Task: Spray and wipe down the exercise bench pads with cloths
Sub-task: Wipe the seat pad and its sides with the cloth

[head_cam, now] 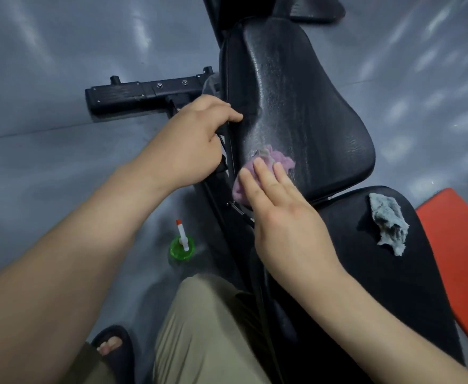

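Basically, head view, the only cam there is. R hand (pixel 291 225) lies flat, fingers straight, pressing the purple cloth (pixel 280 160) onto the back pad (pixel 305 92), low down near its left edge, just above the gap to the seat pad (pixel 393 286). L hand (pixel 197 139) has its fingers curled over the back pad's left side edge and grips it, prob. to steady the bench.

Back pad shows a fine wet speckle + streaks over most of its middle, so spraying looks done on that pad. Wiping looks barely begun, since the sheen runs w/o visible breaks above the cloth. Can't tell how dry the strip under the hand is.

Spray bottle (pixel 182 245), green w/ white nozzle and orange tip, stands upright on the grey floor (pixel 47 106) just left of the bench, no hand on it. The grey-blue cloth (pixel 388 223) lies crumpled on the seat pad, well apart from both hands. Seat pad looks matte, no droplets I can make out, so my guess is it's not yet sprayed or wiped. Small pad (pixel 316 9) at the top of frame is too dark to judge. Red pad (pixel 462 245) sits at the far right edge.

Left to do, approx.: finish the back pad, then the seat pad, maybe a dry pass w/ the grey-blue cloth.
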### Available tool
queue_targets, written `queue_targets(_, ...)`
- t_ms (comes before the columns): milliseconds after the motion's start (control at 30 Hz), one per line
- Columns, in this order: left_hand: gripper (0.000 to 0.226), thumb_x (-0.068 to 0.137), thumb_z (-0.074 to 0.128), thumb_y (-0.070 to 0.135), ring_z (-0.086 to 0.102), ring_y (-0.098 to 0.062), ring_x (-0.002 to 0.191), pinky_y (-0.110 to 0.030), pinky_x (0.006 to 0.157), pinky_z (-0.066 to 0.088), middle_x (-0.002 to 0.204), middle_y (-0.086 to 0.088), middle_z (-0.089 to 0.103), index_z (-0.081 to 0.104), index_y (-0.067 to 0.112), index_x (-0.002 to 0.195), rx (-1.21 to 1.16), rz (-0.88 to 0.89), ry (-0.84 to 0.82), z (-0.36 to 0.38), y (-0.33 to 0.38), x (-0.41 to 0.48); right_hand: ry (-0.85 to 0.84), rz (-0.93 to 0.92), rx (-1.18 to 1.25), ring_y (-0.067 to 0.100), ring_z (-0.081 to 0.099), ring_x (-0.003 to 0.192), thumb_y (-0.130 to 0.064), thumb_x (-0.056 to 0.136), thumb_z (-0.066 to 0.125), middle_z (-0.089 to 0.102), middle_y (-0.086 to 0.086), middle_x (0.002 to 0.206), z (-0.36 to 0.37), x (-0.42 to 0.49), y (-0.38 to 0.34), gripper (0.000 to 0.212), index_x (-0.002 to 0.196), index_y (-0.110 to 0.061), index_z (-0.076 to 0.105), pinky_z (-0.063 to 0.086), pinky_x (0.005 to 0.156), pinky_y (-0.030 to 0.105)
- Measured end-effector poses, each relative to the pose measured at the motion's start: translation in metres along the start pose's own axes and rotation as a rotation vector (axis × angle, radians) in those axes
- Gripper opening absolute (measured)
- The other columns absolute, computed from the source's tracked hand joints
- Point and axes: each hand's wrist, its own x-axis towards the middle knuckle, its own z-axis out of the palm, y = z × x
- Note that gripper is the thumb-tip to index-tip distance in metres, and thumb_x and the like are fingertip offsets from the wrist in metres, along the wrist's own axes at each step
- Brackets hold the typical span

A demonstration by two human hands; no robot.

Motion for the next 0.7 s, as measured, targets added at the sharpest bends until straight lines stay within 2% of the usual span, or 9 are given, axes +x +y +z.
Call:
queue_targets(67, 0.066, 0.073, 0.032, 0.005, 0.052, -0.021, 0.129, -0.020, 0.111, 0.034, 0.135, -0.006, 0.058, 0.068, 0.012, 0.127, 0.004, -0.032, 0.011, -0.003, -0.002, 0.001, 0.014, -0.016, -0.002, 0.043, 0.042, 0.142, -0.009, 0.088, 0.031, 0.046, 0.019, 0.154, -0.002, 0.020, 0.002, 0.061, 0.145, -0.005, 0.053, 0.038, 0.117, 0.049)
queue_targets(133, 0.058, 0.076, 0.038, 0.001, 0.054, -0.022, 0.123, -0.011, 0.100, 0.031, 0.129, -0.009, 0.061, 0.069, 0.011, 0.124, 0.023, -0.084, 0.037, -0.007, -0.003, 0.003, 0.026, -0.056, 0.003, 0.041, 0.049, 0.135, -0.011, 0.088, 0.034, 0.055, 0.014, 0.146, -0.008, 0.061, 0.009, 0.054, 0.135, -0.009, 0.061, 0.044, 0.110, 0.049)
queue_targets(200, 0.051, 0.081, 0.043, -0.002, 0.055, -0.021, 0.114, -0.012, 0.090, 0.031, 0.121, -0.007, 0.062, 0.070, 0.012, 0.122, 0.034, -0.149, 0.080, -0.012, -0.004, 0.003, 0.006, -0.072, 0.014, 0.036, 0.053, 0.118, -0.008, 0.084, 0.038, 0.061, 0.006, 0.127, -0.019, 0.106, 0.020, 0.041, 0.113, -0.015, 0.067, 0.050, 0.092, 0.050)
queue_targets(267, 0.046, 0.085, 0.045, 0.001, 0.053, -0.015, 0.107, -0.015, 0.085, 0.031, 0.117, -0.002, 0.059, 0.069, 0.015, 0.122, 0.033, -0.218, 0.111, -0.016, -0.003, 0.003, -0.002, -0.080, 0.014, 0.030, 0.051, 0.113, -0.009, 0.086, 0.036, 0.059, 0.000, 0.118, -0.026, 0.130, 0.026, 0.034, 0.100, -0.020, 0.065, 0.051, 0.083, 0.050)
queue_targets(333, 0.043, 0.088, 0.046, 0.005, 0.053, -0.014, 0.107, -0.017, 0.086, 0.032, 0.119, -0.001, 0.059, 0.069, 0.018, 0.122, 0.042, -0.252, 0.127, -0.019, -0.003, 0.003, 0.011, -0.089, 0.025, 0.033, 0.049, 0.128, -0.010, 0.088, 0.035, 0.060, 0.000, 0.131, -0.020, 0.118, 0.021, 0.041, 0.111, -0.018, 0.067, 0.050, 0.096, 0.051)
queue_targets(400, 0.041, 0.088, 0.048, 0.008, 0.056, -0.017, 0.109, -0.020, 0.087, 0.036, 0.119, -0.002, 0.061, 0.069, 0.018, 0.121, 0.045, -0.255, 0.144, -0.022, -0.004, 0.001, 0.045, -0.122, 0.031, 0.037, 0.046, 0.140, -0.011, 0.090, 0.033, 0.058, 0.005, 0.145, -0.014, 0.085, 0.015, 0.051, 0.130, -0.012, 0.065, 0.043, 0.110, 0.046)
queue_targets(467, 0.039, 0.087, 0.048, 0.009, 0.057, -0.020, 0.110, -0.025, 0.090, 0.041, 0.118, -0.002, 0.062, 0.069, 0.018, 0.119, 0.051, -0.256, 0.142, -0.025, -0.007, 0.000, 0.032, -0.171, 0.038, 0.036, 0.046, 0.141, -0.013, 0.091, 0.029, 0.057, 0.009, 0.147, -0.014, 0.064, 0.014, 0.056, 0.134, -0.008, 0.063, 0.040, 0.115, 0.041)
queue_targets(567, 0.037, 0.088, 0.047, 0.009, 0.057, -0.020, 0.109, -0.026, 0.091, 0.041, 0.115, 0.000, 0.060, 0.069, 0.018, 0.117, 0.057, -0.269, 0.120, -0.027, -0.010, 0.000, 0.025, -0.221, 0.055, 0.033, 0.049, 0.138, -0.011, 0.091, 0.028, 0.061, 0.010, 0.142, -0.022, 0.095, 0.025, 0.054, 0.130, -0.007, 0.066, 0.035, 0.116, 0.035)
queue_targets(700, 0.039, 0.088, 0.047, 0.009, 0.056, -0.018, 0.110, -0.024, 0.092, 0.041, 0.118, 0.000, 0.060, 0.068, 0.018, 0.119, 0.046, -0.290, 0.114, -0.027, -0.006, 0.001, -0.034, -0.205, 0.018, 0.031, 0.041, 0.143, -0.008, 0.091, 0.032, 0.057, 0.004, 0.145, -0.026, 0.148, 0.032, 0.051, 0.133, -0.011, 0.062, 0.043, 0.111, 0.045)
